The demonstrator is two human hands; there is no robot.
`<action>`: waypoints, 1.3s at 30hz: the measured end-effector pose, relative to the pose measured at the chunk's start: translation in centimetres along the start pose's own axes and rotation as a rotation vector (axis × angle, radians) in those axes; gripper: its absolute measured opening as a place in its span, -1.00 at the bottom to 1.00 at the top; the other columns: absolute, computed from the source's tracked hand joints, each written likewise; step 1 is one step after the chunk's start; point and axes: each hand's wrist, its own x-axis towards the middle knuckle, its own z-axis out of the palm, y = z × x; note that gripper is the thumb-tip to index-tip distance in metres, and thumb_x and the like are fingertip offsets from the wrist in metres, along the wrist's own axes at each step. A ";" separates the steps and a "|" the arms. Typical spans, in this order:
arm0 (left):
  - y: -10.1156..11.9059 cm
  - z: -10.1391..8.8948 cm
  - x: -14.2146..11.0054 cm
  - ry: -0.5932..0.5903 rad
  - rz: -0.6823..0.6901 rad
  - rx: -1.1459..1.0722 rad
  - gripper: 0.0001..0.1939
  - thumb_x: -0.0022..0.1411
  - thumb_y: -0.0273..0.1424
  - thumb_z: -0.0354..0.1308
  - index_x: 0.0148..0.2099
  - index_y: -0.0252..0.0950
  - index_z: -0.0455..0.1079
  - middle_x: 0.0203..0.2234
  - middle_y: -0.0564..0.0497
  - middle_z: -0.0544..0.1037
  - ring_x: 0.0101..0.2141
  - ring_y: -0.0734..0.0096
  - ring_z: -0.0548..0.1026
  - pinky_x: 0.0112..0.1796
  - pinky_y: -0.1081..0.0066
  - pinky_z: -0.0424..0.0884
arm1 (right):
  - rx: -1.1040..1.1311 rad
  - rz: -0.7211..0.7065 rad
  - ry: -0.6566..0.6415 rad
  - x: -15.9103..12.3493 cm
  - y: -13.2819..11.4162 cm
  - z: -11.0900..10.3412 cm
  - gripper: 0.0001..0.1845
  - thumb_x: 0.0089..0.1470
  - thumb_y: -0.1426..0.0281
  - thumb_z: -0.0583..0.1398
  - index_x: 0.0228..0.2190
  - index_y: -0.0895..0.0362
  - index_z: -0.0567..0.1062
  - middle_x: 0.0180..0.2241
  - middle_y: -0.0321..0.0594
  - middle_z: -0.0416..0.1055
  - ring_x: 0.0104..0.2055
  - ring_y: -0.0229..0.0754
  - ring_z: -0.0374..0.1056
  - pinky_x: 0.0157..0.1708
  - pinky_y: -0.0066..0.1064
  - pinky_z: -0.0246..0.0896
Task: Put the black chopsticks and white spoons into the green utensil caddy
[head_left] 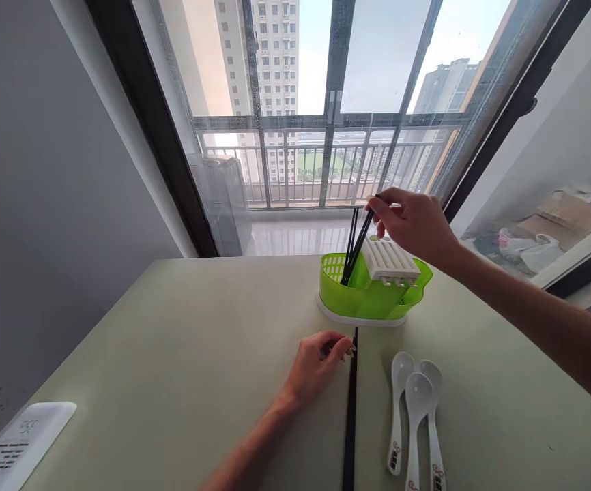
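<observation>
Toward the back of the table stands a bright green cutlery holder [344,294] with a white slatted rack [390,259]. My right hand [413,221] is closed in a pinch on the upper end of black chopsticks [361,244]; their lower ends slant into the holder's left compartment. More dark chopsticks [351,235] lean beside them. My left hand [319,361] rests low in front of the holder, fingers curled together at the far end of a black chopstick [351,423] on the table. Whether that is one stick or several side by side, I cannot tell.
Three white spoons [418,395] with printed handles lie right of the black chopstick. A white device with a digital display [29,436] sits at the table's left edge. Beyond the table [198,327] are glass doors and a balcony railing [306,164].
</observation>
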 end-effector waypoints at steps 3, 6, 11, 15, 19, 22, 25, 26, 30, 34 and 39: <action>0.1 0.0 0.0 -0.011 -0.003 0.000 -0.54 0.41 -0.06 0.09 -0.26 -0.33 0.60 -0.39 -0.04 0.66 -0.40 0.39 0.49 -0.34 0.43 0.35 | -0.013 -0.010 -0.071 0.5 0.8 1.5 -0.69 0.33 0.20 0.14 -0.35 0.10 0.55 -0.51 -0.26 0.57 -0.52 -0.18 0.52 -0.33 -0.34 0.35; 0.2 0.0 0.0 -0.023 -0.002 0.019 -0.53 0.43 -0.08 0.06 -0.29 -0.32 0.60 -0.41 -0.03 0.64 -0.41 0.40 0.47 -0.35 0.44 0.32 | -0.017 -0.032 -0.131 0.8 1.3 2.7 -0.69 0.32 0.24 0.13 -0.36 0.13 0.55 -0.52 -0.27 0.57 -0.52 -0.20 0.51 -0.33 -0.37 0.32; 0.2 0.0 0.0 -0.044 0.007 0.010 -0.50 0.44 -0.05 0.03 -0.29 -0.31 0.60 -0.40 -0.04 0.65 -0.40 0.38 0.49 -0.33 0.44 0.34 | -0.046 -0.052 -0.134 1.0 1.7 3.6 -0.70 0.31 0.24 0.15 -0.32 0.16 0.59 -0.51 -0.25 0.58 -0.53 -0.19 0.50 -0.32 -0.36 0.31; 0.2 0.0 0.0 -0.056 0.012 0.011 -0.48 0.46 -0.05 0.00 -0.30 -0.30 0.59 -0.41 -0.03 0.65 -0.40 0.38 0.48 -0.34 0.45 0.33 | -0.062 -0.031 -0.021 0.6 1.1 2.5 -0.66 0.34 0.24 0.13 -0.06 0.17 0.58 -0.40 -0.20 0.62 -0.52 -0.18 0.52 -0.31 -0.33 0.35; 0.3 0.0 0.1 -0.055 0.009 -0.017 -0.46 0.47 -0.03 -0.03 -0.31 -0.29 0.59 -0.41 -0.03 0.65 -0.39 0.38 0.49 -0.30 0.45 0.37 | -0.086 -0.107 0.021 -0.9 -0.6 0.5 -0.69 0.34 0.20 0.13 -0.16 0.14 0.58 -0.45 -0.22 0.59 -0.51 -0.16 0.51 -0.31 -0.29 0.36; 0.5 0.0 0.1 -0.051 0.002 -0.005 -0.44 0.47 -0.01 -0.03 -0.32 -0.28 0.59 -0.42 -0.03 0.64 -0.40 0.37 0.49 -0.30 0.44 0.37 | -0.102 -0.177 -0.038 -3.1 -2.0 -0.9 -0.71 0.32 0.18 0.16 -0.23 0.11 0.58 -0.45 -0.25 0.58 -0.52 -0.19 0.46 -0.38 -0.32 0.30; 0.7 0.0 0.0 -0.042 0.006 0.008 -0.43 0.47 0.00 -0.03 -0.32 -0.29 0.59 -0.43 -0.02 0.63 -0.40 0.37 0.48 -0.31 0.43 0.37 | -0.127 -0.399 -0.223 -6.3 -3.1 -1.9 -0.76 0.37 0.27 0.11 -0.18 0.09 0.55 -0.43 -0.28 0.56 -0.53 -0.26 0.38 -0.47 -0.39 0.14; 0.7 0.0 0.0 -0.038 0.011 0.004 -0.43 0.47 0.00 -0.04 -0.33 -0.29 0.58 -0.43 -0.02 0.63 -0.40 0.37 0.48 -0.30 0.43 0.37 | -0.139 -0.515 -0.314 -7.6 -3.4 -2.1 -0.78 0.39 0.32 0.10 -0.19 0.09 0.53 -0.41 -0.28 0.55 -0.52 -0.28 0.36 -0.49 -0.40 0.07; 0.7 0.0 0.0 -0.001 0.028 -0.041 -0.39 0.47 0.03 -0.06 -0.33 -0.30 0.58 -0.46 -0.02 0.60 -0.41 0.35 0.48 -0.31 0.40 0.40 | -0.310 -0.770 -0.730 -12.6 -4.1 -2.1 -0.76 0.29 0.58 0.11 -0.39 0.07 0.39 -0.48 -0.36 0.42 -0.55 -0.28 0.24 -0.51 -0.33 -0.17; 0.5 0.1 0.0 0.054 0.007 -0.047 -0.38 0.45 0.07 -0.05 -0.33 -0.30 0.57 -0.49 -0.02 0.58 -0.43 0.37 0.47 -0.34 0.42 0.40 | -0.403 -0.835 -0.855 -16.5 -3.4 -0.9 -0.68 -0.04 0.69 0.25 -0.35 0.06 0.35 -0.47 -0.35 0.39 -0.50 -0.20 0.32 -0.52 -0.29 -0.23; 0.4 0.1 0.0 0.110 0.014 -0.028 -0.37 0.43 0.10 -0.05 -0.33 -0.29 0.56 -0.51 -0.02 0.56 -0.43 0.37 0.47 -0.33 0.42 0.39 | -0.548 -0.934 -0.834 -19.3 -1.9 1.3 -0.67 -0.06 0.60 0.31 -0.26 0.09 0.38 -0.55 -0.37 0.34 -0.59 -0.17 0.23 -0.56 -0.23 -0.38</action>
